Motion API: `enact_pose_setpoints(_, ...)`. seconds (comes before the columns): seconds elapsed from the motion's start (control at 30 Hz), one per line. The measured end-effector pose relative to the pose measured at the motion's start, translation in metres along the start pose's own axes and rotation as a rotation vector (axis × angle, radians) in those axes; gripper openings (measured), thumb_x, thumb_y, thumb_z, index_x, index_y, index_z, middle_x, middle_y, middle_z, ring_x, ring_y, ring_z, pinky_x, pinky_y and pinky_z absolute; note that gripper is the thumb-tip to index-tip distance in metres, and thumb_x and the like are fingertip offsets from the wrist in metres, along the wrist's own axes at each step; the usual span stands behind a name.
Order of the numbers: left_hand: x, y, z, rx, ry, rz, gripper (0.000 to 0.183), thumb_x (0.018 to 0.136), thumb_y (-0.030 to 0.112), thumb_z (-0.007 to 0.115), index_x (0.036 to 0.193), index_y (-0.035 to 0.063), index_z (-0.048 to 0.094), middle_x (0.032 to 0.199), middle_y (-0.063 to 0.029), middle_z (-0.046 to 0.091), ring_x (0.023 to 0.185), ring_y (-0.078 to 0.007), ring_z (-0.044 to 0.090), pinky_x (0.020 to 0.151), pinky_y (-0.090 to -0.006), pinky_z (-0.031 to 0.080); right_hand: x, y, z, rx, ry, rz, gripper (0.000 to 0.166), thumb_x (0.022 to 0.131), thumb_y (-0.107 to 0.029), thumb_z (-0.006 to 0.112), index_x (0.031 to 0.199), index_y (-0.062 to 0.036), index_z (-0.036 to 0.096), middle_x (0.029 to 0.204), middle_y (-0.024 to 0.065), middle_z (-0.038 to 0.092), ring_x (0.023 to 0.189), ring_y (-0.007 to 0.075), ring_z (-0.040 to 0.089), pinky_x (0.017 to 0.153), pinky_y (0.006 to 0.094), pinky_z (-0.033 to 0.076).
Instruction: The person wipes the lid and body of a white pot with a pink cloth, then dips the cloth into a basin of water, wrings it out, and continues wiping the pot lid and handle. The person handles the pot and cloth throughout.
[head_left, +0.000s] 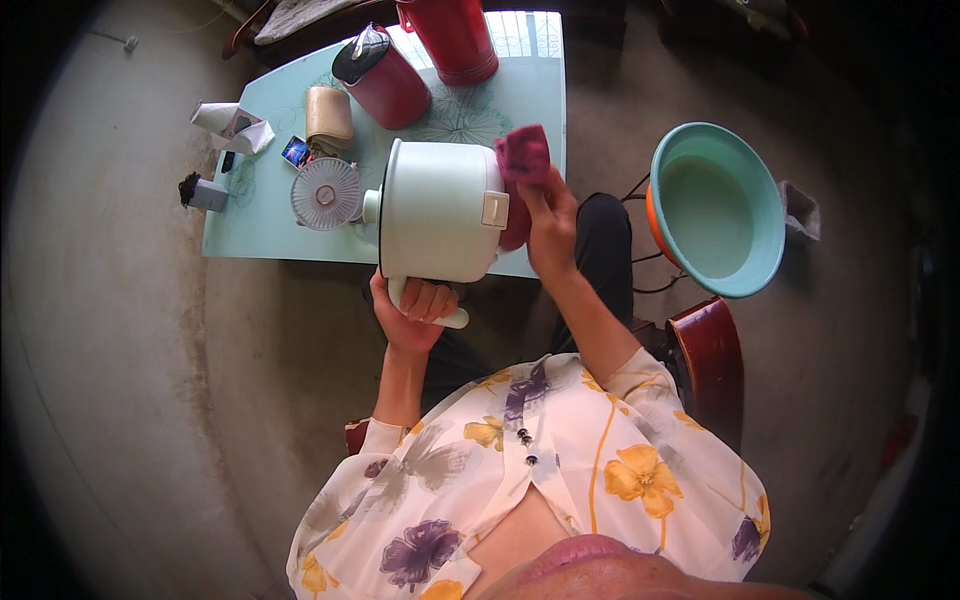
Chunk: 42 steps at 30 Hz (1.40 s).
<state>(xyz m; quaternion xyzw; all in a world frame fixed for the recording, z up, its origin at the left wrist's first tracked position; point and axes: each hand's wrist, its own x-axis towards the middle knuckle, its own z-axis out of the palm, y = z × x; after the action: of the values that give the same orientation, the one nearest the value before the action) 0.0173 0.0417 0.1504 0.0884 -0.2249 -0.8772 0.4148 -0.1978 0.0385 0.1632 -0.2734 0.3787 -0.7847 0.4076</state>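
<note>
A pale green electric cooking pot (439, 210) is tipped on its side above the near edge of the glass-topped table. My left hand (416, 311) is closed around the pot's handle, below the pot. In my right hand (551, 225) is a dark red cloth (525, 154), which lies against the pot's base on the right side. Part of the cloth hangs down behind the pot's edge. The pot's rim faces left, and its inside is hidden from view.
The table (262, 240) bears a small fan (326, 193), a tan pouch (328, 116), a red kettle (386, 82), a red container (454, 37) and a tissue roll (217, 116). To the right stands a turquoise basin (766, 255) of cloudy water, near a wooden chair back (705, 345).
</note>
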Motion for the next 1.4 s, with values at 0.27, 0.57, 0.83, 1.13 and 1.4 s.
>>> enact_pose_setpoints(0.27, 0.002, 0.004, 0.011, 0.108, 0.040, 0.059, 0.060, 0.097, 0.057, 0.019, 0.051, 0.0203, 0.029, 0.042, 0.0051, 0.026, 0.041, -0.0119, 0.025, 0.051, -0.0300, 0.027, -0.011, -0.015, 0.001, -0.051, -0.130, -0.076, 0.030, 0.096, -0.006, 0.055, 0.125, -0.0019, 0.061, 0.112, 0.0037, 0.066, 0.104, 0.0111, 0.059, 0.092, 0.0275, 0.046)
enact_pose_setpoints(0.57, -0.005, -0.005, 0.022, 0.151, -0.067, -0.054, 0.062, 0.096, 0.058, 0.019, 0.050, 0.0186, 0.032, 0.040, 0.0041, 0.028, 0.039, -0.0152, 0.025, 0.046, -0.0327, 0.025, 0.070, 0.024, -0.020, 0.145, -0.312, 0.316, 0.033, 0.098, -0.015, 0.049, 0.126, -0.0012, 0.058, 0.114, 0.0088, 0.066, 0.098, 0.0186, 0.064, 0.084, 0.0299, 0.052)
enact_pose_setpoints(0.83, 0.000, -0.009, 0.022, 0.183, -0.058, 0.045, 0.062, 0.096, 0.058, 0.022, 0.051, 0.0157, 0.031, 0.042, 0.0010, 0.031, 0.042, -0.0179, 0.026, 0.050, -0.0343, 0.027, 0.007, 0.069, -0.006, 0.525, -0.006, 0.699, 0.028, 0.096, -0.024, 0.051, 0.111, -0.0021, 0.061, 0.097, 0.0087, 0.064, 0.085, 0.0208, 0.064, 0.074, 0.0337, 0.053)
enact_pose_setpoints(1.13, 0.021, -0.005, 0.003, 0.471, 0.136, 0.141, 0.061, 0.098, 0.054, 0.023, 0.054, 0.0146, 0.038, 0.047, 0.0002, 0.038, 0.045, -0.0167, 0.034, 0.050, -0.0336, 0.029, -0.044, 0.078, -0.012, 0.593, -0.112, 0.981, 0.030, 0.095, -0.033, 0.052, 0.100, -0.0039, 0.061, 0.081, 0.0100, 0.062, 0.065, 0.0211, 0.060, 0.055, 0.0350, 0.049)
enact_pose_setpoints(1.4, 0.038, -0.019, -0.050, 0.877, 0.453, 0.164, 0.058, 0.097, 0.049, 0.047, 0.056, 0.0079, 0.049, 0.050, -0.0013, 0.046, 0.046, -0.0118, 0.043, 0.047, -0.0291, 0.031, -0.075, 0.091, -0.149, 0.571, -0.181, 1.003, 0.049, 0.105, -0.034, 0.024, 0.134, -0.0032, 0.047, 0.109, 0.0182, 0.065, 0.087, 0.0253, 0.067, 0.071, 0.0372, 0.059)
